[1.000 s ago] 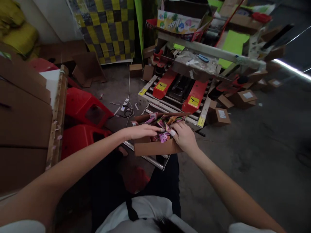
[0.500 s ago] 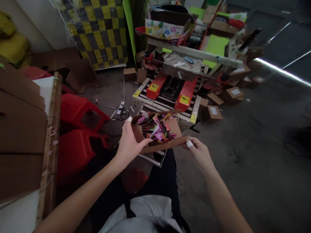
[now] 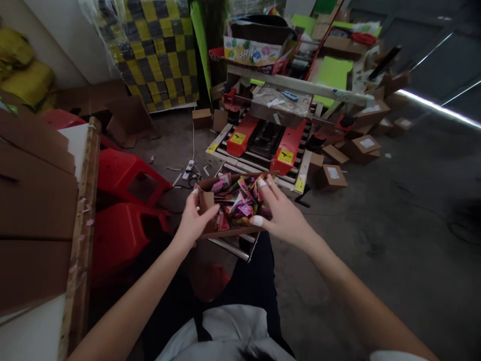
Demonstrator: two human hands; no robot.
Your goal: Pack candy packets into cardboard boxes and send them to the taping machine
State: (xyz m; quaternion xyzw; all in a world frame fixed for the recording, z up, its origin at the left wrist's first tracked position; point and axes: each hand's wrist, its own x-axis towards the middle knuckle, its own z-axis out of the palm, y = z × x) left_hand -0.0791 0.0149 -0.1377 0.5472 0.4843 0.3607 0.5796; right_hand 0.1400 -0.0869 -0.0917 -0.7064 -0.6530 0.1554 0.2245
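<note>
An open cardboard box [image 3: 229, 232] filled with small shiny wrapped packets [image 3: 240, 203], mostly pink and purple, sits before me at the end of a roller conveyor [image 3: 235, 249]. My left hand [image 3: 193, 218] grips its left end, thumb over the raised end flap [image 3: 206, 204] and fingers on the outer side. Over the right end is my right hand [image 3: 283, 213], thumb and fingers spread apart; white tape wraps the thumb and a fingertip. That hand hides the box's right flap, and I cannot tell whether its fingertips touch the packets.
Ahead stands a carton-sealing machine [image 3: 280, 103] with a blue cutter [image 3: 290, 95] on top and a printed carton [image 3: 255, 50] behind. Red plastic stools [image 3: 130, 175] and stacked cartons [image 3: 35, 200] are at left. Small closed boxes [image 3: 330, 176] lie right. A power strip [image 3: 188, 169] is on the floor.
My right hand has moved left from the box's front right corner to above its right end, fingers spreading. My left hand has shifted slightly left, its thumb now over the left flap.
</note>
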